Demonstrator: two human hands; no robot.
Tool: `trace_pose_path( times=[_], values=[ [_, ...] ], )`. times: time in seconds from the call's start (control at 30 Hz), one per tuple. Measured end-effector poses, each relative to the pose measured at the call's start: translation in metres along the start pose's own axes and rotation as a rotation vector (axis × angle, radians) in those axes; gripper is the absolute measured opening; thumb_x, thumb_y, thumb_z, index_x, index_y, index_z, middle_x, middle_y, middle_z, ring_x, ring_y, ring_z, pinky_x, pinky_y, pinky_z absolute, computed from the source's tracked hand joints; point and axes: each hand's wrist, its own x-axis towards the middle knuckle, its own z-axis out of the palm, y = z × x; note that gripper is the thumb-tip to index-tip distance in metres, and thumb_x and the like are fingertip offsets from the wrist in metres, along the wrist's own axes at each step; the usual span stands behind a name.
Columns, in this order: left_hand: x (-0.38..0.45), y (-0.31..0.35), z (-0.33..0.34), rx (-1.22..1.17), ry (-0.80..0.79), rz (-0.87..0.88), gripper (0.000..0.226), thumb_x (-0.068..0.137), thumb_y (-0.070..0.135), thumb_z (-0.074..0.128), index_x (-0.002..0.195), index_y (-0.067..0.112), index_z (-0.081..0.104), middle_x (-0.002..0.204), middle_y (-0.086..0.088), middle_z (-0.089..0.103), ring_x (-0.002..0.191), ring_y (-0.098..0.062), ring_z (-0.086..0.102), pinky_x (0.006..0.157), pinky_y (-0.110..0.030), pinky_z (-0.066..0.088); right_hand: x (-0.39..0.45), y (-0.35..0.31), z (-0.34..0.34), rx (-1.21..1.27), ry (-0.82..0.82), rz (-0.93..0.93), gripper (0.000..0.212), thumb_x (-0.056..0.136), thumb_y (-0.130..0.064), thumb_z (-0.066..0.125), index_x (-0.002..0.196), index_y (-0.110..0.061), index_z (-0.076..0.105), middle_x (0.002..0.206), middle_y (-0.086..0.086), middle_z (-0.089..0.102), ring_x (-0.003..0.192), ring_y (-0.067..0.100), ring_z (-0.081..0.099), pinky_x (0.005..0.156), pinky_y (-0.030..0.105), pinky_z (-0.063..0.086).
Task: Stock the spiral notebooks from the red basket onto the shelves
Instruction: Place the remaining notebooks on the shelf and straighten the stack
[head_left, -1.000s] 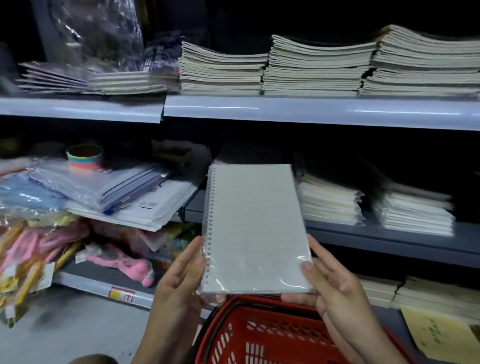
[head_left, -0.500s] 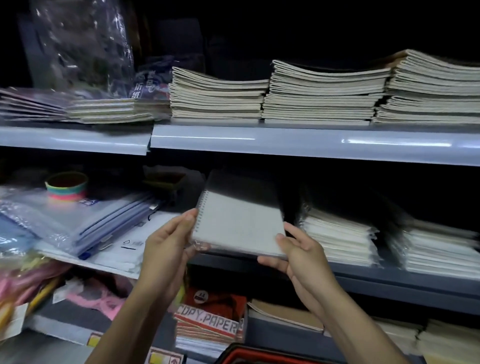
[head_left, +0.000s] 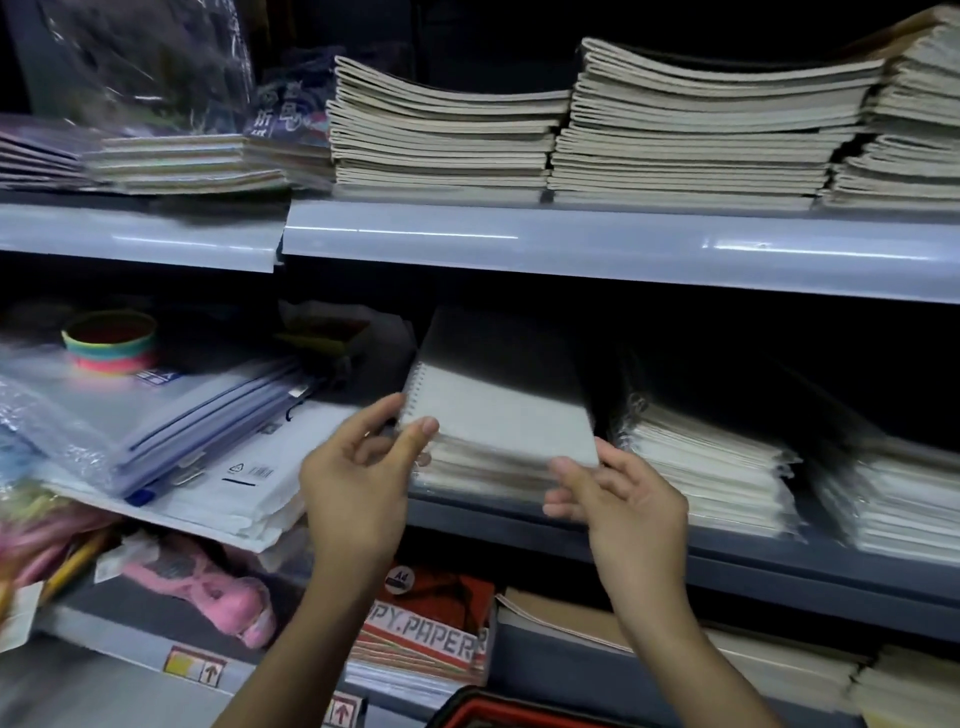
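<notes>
Notebook (head_left: 498, 410) lies on stack between both hands.

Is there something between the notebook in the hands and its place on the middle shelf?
Nothing visible blocks it. The spiral notebook already lies on its stack on the middle shelf, with the left hand and right hand at its near corners.

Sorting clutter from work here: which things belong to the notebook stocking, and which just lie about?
Job: spiral notebook, left hand, right hand, middle shelf, red basket.
Lying about: rainbow ring, copy paper, pink toy.
</notes>
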Motion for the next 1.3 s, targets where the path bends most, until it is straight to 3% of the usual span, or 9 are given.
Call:
trace_pose_path(
  times=[0.13,0.23,0.4,0.6,0.77,0.9,1.03,1.17,1.3],
  values=[
    [0.027,-0.016,0.02,0.077,0.038,0.059,0.034,0.085,0.032,0.077,0.118,0.025,0.072,0.088,-0.007,0.075,0.058,-0.01,0.064,0.061,-0.022,0.05,0.018,0.008,0.017,0.003,0.056,-0.023,0.056,0.087,-0.014,0.075,0.139,-0.012,0.054,0.073,0.011,0.075,0.059,0.026,0.069,0.059,0.026,0.059],
    [0.042,-0.023,0.031,0.16,0.061,0.14,0.035,0.088,0.033,0.075,0.121,0.022,0.071,0.112,0.008,0.067,0.08,-0.006,0.062,0.074,-0.015,0.051,0.03,0.016,0.025,0.0,0.104,-0.048,0.06,0.088,-0.016,0.075,0.143,-0.01,0.051,0.072,0.013,0.073,0.059,0.029,0.07,0.063,0.036,0.062],
    [0.049,-0.027,0.039,0.163,0.055,0.137,0.04,0.09,0.033,0.073,0.126,0.016,0.067,0.118,0.007,0.062,0.101,-0.008,0.064,0.089,-0.019,0.053,0.043,0.022,0.028,0.002,0.126,-0.029,0.064,0.088,-0.019,0.076,0.145,-0.011,0.048,0.07,0.013,0.072,0.059,0.032,0.07,0.061,0.039,0.061],
    [0.039,-0.026,0.028,0.194,0.069,0.156,0.045,0.089,0.039,0.072,0.132,0.025,0.062,0.125,0.006,0.061,0.07,-0.005,0.058,0.079,-0.029,0.057,0.03,0.014,0.014,-0.066,0.041,-0.067,0.068,0.092,-0.027,0.072,0.151,-0.02,0.039,0.075,0.013,0.073,0.061,0.027,0.07,0.066,0.041,0.063],
    [-0.001,-0.028,0.008,0.178,0.004,0.095,0.041,0.088,0.046,0.072,0.125,0.032,0.065,0.117,0.009,0.068,0.072,-0.013,0.06,0.072,-0.047,0.061,0.0,0.002,-0.015,-0.186,-0.044,-0.074,0.06,0.093,-0.03,0.07,0.147,-0.024,0.045,0.075,0.011,0.074,0.063,0.029,0.071,0.067,0.038,0.062],
    [-0.058,-0.035,-0.003,0.142,-0.053,-0.028,0.028,0.089,0.033,0.073,0.116,0.027,0.068,0.101,0.01,0.072,0.062,-0.012,0.057,0.051,-0.029,0.052,-0.036,0.006,-0.052,-0.301,-0.149,0.024,0.049,0.093,-0.026,0.068,0.14,-0.023,0.053,0.074,0.014,0.072,0.065,0.033,0.07,0.06,0.04,0.062],
    [-0.128,-0.061,-0.012,0.149,-0.174,-0.17,0.024,0.088,0.026,0.075,0.11,0.021,0.071,0.088,0.005,0.074,0.067,-0.011,0.063,0.058,-0.032,0.055,-0.08,0.032,-0.097,-0.386,-0.226,0.236,0.041,0.093,-0.02,0.068,0.133,-0.015,0.06,0.076,0.022,0.069,0.058,0.031,0.063,0.051,0.04,0.059],
    [-0.184,-0.111,-0.024,0.209,-0.28,-0.406,0.023,0.086,0.026,0.077,0.107,0.018,0.073,0.085,0.0,0.071,0.058,-0.008,0.06,0.054,-0.031,0.052,-0.123,0.063,-0.143,-0.517,-0.33,0.43,0.034,0.094,-0.022,0.068,0.127,-0.018,0.059,0.084,0.024,0.07,0.061,0.031,0.065,0.057,0.045,0.06],
    [-0.221,-0.166,-0.038,0.325,-0.302,-0.68,0.023,0.084,0.017,0.079,0.102,0.005,0.072,0.079,-0.005,0.066,0.05,-0.009,0.054,0.045,-0.021,0.049,-0.149,0.113,-0.177,-0.615,-0.296,0.639,0.036,0.094,-0.024,0.068,0.126,-0.008,0.061,0.084,0.025,0.067,0.06,0.028,0.062,0.059,0.045,0.06]
  ],
)
